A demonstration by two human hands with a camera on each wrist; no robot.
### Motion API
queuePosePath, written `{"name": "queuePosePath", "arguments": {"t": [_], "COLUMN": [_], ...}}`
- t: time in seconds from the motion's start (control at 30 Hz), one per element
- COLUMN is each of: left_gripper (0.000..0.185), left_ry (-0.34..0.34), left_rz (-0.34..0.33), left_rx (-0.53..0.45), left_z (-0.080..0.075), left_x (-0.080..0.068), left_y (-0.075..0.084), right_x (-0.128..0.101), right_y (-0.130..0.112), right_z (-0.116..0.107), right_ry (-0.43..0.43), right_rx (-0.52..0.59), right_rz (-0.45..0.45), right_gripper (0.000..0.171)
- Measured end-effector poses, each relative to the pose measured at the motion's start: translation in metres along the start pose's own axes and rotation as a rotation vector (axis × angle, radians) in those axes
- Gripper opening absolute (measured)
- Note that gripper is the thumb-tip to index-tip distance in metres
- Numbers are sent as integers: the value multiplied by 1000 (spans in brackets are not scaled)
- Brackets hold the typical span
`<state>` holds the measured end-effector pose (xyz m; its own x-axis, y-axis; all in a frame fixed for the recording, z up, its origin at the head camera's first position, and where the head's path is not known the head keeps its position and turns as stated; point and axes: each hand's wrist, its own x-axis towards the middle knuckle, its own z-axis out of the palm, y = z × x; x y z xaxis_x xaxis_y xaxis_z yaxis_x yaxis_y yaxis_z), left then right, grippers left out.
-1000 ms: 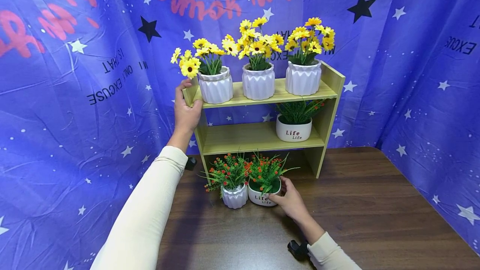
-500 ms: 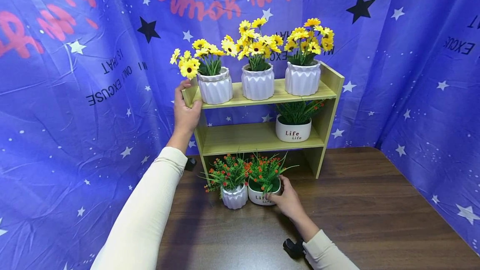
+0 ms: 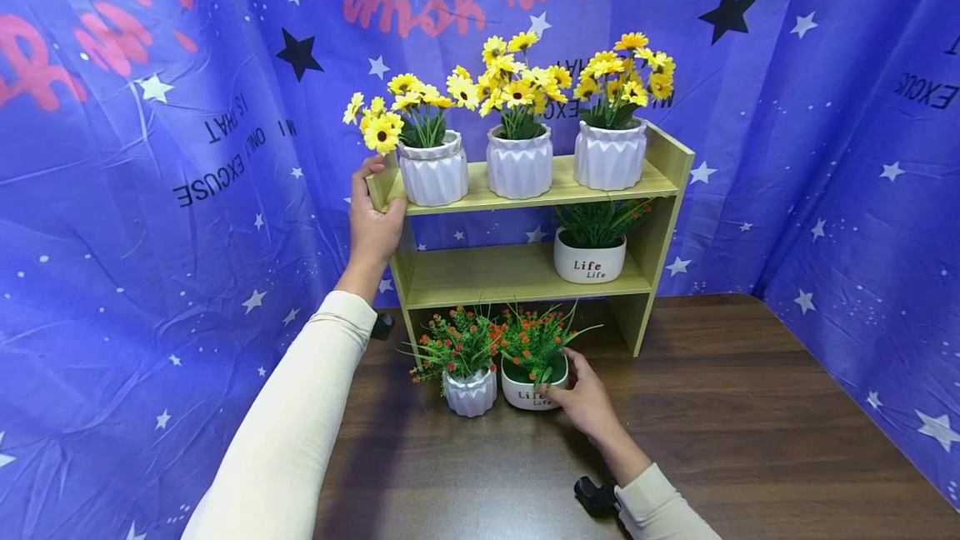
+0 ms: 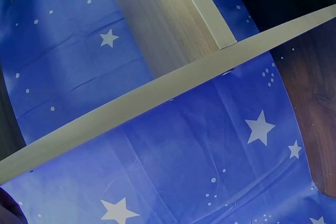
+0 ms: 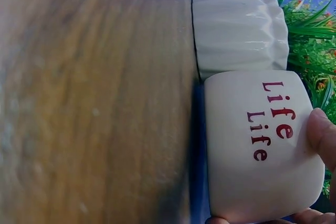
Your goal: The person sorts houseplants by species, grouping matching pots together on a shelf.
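Observation:
My left hand (image 3: 375,223) grips the top of the left side panel of a light wooden shelf (image 3: 495,273); in the left wrist view the panel's pale edge (image 4: 126,100) crosses diagonally. With thumb on the front rim and fingers on the right side, my right hand (image 3: 588,402) holds a white "Life" flowerpot (image 3: 525,394) of orange-flowered greenery. In the right wrist view a narrow blue strip shows between this flowerpot (image 5: 262,182) and the tabletop. Just left of it stands a white pleated pot (image 3: 471,396) with red flowers, in front of the shelf's bottom opening.
Three pleated pots of yellow daisies (image 3: 519,165) line the top board. Another "Life" pot (image 3: 589,261) sits at the right of the middle board. A dark wooden table (image 3: 750,423) carries the shelf, and a blue star-printed curtain (image 3: 225,273) hangs around it.
The "Life" flowerpot in my right hand has shifted slightly to the right, leaving a small gap to the red-flowered pot. My left hand keeps its grip on the shelf.

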<state>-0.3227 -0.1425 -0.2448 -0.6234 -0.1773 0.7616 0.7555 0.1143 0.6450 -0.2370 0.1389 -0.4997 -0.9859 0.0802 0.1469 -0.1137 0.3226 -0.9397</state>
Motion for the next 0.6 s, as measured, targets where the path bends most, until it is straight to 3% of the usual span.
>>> {"name": "queuePosePath", "arguments": {"t": [0.3,0.6], "left_gripper": [48,46], "left_ry": [-8,1], "left_rz": [-10,10], "left_rx": [25,16], "left_z": [-2,0], "left_x": [-1,0], "left_y": [2,1], "right_x": [-5,-5], "right_y": [-16,-38], "right_z": [-11,-27], "right_ry": [-24,6], "right_rx": [68,-108], "right_rz": [-10,-85], "right_gripper": [79,78]}}
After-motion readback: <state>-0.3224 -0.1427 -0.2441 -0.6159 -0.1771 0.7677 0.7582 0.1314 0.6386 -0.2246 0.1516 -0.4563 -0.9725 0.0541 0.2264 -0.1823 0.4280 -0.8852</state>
